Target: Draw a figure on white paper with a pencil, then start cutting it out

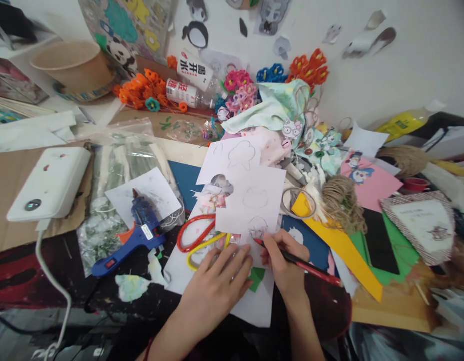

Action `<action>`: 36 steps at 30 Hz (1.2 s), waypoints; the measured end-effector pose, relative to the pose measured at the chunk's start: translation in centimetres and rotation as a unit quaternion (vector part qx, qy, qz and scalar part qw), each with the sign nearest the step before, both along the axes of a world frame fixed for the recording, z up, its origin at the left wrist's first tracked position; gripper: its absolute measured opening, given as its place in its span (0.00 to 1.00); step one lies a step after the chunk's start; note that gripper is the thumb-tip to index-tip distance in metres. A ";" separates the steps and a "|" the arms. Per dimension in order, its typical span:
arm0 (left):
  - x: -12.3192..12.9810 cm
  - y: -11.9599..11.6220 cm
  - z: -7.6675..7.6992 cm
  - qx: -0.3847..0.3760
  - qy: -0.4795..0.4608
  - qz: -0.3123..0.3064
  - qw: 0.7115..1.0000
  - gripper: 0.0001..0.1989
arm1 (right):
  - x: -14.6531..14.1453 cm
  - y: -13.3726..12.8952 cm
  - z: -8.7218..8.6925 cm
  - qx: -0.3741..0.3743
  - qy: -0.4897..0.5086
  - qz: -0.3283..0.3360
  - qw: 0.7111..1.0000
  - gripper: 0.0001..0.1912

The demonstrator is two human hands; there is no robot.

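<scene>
My right hand [286,263] is closed around a red and black pencil [310,265], its tip on the white paper [235,200]. Under the tip is a small round sketch [258,228]; other faint pencil outlines show higher on the sheet, which has a cut-out notch at its left side. My left hand [220,278] lies flat with fingers stretched over the sheet's lower edge. Beside its fingers sit a red loop handle [190,233] and a yellow loop handle [202,250], looking like scissors handles; their blades are hidden under paper.
Left of me lie a blue glue gun [142,225] on paper and a white power bank [49,183] with a cable. Fabric scraps [280,110], a twine ball [340,203], a tape roll [298,202] and a yellow strip [340,250] crowd the right. Orange flowers [145,87] stand behind.
</scene>
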State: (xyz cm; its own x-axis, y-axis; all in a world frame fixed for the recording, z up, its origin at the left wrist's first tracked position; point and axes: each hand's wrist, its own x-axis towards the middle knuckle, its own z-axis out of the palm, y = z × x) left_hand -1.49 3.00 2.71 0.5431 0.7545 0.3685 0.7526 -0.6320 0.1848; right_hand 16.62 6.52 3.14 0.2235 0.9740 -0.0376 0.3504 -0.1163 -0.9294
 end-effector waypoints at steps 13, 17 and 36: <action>0.0 0.0 -0.1 0.004 0.003 0.000 1.000 0.15 | 0.0 0.1 0.2 0.009 -0.018 -0.003 1.000 0.20; 0.1 0.0 -0.1 -0.001 0.002 -0.001 1.000 0.15 | -0.2 0.2 0.3 0.010 0.002 -0.008 1.000 0.20; 0.1 0.0 0.0 0.004 -0.002 0.002 1.000 0.15 | -0.1 0.1 0.2 0.015 0.006 -0.009 1.000 0.20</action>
